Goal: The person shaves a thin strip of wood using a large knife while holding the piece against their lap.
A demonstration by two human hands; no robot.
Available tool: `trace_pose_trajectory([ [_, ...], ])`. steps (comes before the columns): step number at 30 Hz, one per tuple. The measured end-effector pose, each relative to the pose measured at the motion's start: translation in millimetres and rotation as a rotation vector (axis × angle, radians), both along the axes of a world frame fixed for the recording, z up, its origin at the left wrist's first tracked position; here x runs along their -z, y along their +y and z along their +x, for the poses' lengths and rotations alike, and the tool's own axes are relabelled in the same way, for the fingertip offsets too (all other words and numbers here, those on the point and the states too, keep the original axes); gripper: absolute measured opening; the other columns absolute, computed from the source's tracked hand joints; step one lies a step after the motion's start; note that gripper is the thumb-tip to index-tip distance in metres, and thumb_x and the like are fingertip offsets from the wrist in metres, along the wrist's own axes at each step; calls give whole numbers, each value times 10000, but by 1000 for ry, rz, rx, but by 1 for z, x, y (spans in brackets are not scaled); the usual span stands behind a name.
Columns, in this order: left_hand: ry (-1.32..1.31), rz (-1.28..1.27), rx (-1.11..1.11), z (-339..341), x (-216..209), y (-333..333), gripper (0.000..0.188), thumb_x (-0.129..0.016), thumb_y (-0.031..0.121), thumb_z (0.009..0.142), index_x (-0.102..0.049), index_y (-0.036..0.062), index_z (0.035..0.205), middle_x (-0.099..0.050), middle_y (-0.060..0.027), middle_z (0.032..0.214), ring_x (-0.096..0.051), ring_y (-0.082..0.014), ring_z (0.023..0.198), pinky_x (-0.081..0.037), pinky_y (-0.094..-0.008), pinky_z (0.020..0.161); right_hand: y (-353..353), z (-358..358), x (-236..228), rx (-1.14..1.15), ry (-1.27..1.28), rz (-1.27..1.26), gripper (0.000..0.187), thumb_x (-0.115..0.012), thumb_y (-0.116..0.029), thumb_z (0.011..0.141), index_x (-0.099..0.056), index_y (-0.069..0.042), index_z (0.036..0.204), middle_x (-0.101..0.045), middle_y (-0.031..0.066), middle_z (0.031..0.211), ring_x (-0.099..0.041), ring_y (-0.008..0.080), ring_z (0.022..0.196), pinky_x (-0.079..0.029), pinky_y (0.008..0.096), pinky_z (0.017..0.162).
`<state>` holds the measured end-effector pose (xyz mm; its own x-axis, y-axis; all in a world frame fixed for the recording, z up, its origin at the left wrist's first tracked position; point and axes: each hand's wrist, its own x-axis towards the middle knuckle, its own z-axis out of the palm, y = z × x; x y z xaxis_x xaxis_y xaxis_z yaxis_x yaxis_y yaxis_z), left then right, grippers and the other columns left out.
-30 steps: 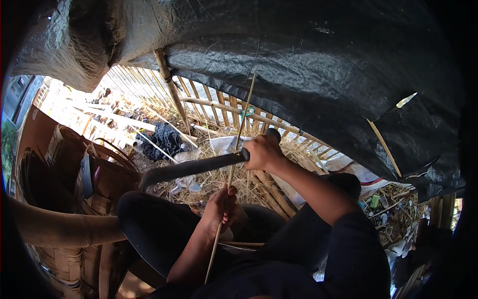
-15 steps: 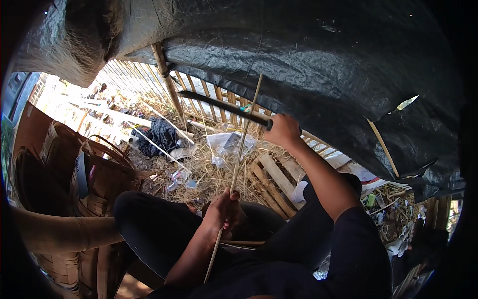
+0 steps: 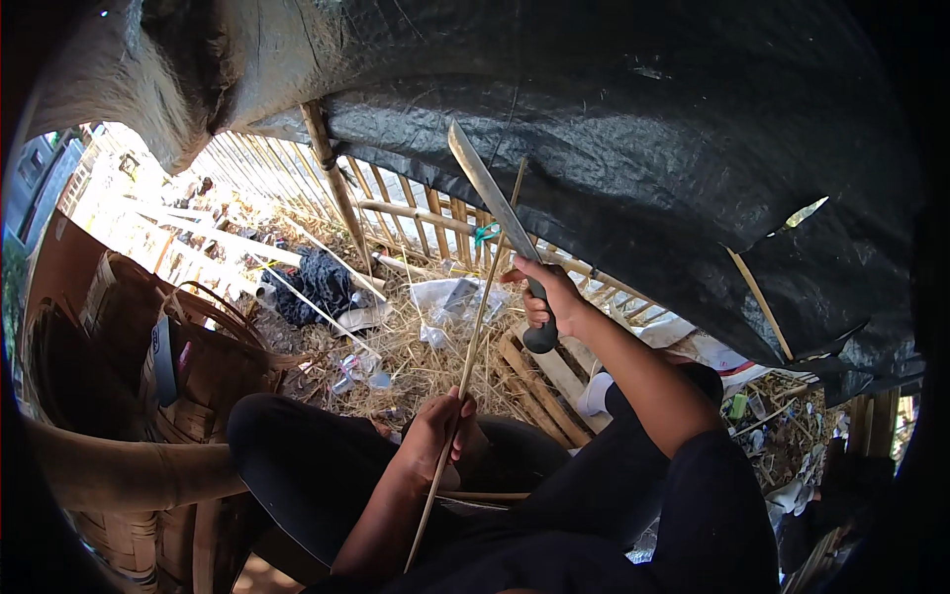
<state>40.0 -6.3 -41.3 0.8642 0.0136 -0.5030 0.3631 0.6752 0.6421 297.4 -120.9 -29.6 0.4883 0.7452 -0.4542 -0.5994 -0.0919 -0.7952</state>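
My left hand (image 3: pixel 433 428) is closed around a long, thin bamboo stick (image 3: pixel 476 337) above my lap. The stick slants from my lap up and away to the right. My right hand (image 3: pixel 554 294) grips the dark handle of a machete (image 3: pixel 483 183) on the far side of the stick's middle. Its long metal blade points up and to the left, its flat face catching light. In the picture the blade crosses near the stick's upper end; whether they touch I cannot tell.
A woven basket (image 3: pixel 213 371) and a thick bamboo pole (image 3: pixel 139 465) are at my left. Beyond my knees lie straw, wooden planks (image 3: pixel 554 371) and plastic litter. A bamboo fence (image 3: pixel 406 213) runs behind, and a black tarp (image 3: pixel 673 178) hangs overhead and to the right.
My right hand has drawn nearer to me and turned the machete from nearly level to steeply upward, its blade face now showing. My left hand still holds the stick in nearly the same place.
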Motion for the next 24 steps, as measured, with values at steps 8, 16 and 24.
trace_pose_trajectory([
  [8, -2, 177, 109, 1, 8, -1, 426, -335, 433, 986, -507, 82, 817, -484, -54, 527, -423, -130, 393, -326, -245, 366, 7, -13, 13, 65, -45, -114, 374, -806, -392, 782, -601, -79, 786, -348, -50, 450, -329, 91, 348, -297, 292, 390],
  [16, -223, 222, -163, 9, 8, -15, 570, -426, 491, 967, -524, -2, 1234, -595, -124, 819, -623, -194, 601, -479, -258, 461, 10, -17, 12, 69, 4, -38, 271, -779, -228, 801, -555, -88, 736, -380, -41, 477, -347, 99, 375, -315, 292, 420],
  [24, -128, -108, -113, 22, 13, -3, 531, -352, 506, 1004, -535, 28, 1147, -583, -90, 818, -616, -176, 614, -466, -248, 418, 8, -49, -1, -141, -155, -50, 260, -779, -183, 781, -552, -67, 732, -406, -34, 478, -376, 88, 383, -297, 270, 411],
])
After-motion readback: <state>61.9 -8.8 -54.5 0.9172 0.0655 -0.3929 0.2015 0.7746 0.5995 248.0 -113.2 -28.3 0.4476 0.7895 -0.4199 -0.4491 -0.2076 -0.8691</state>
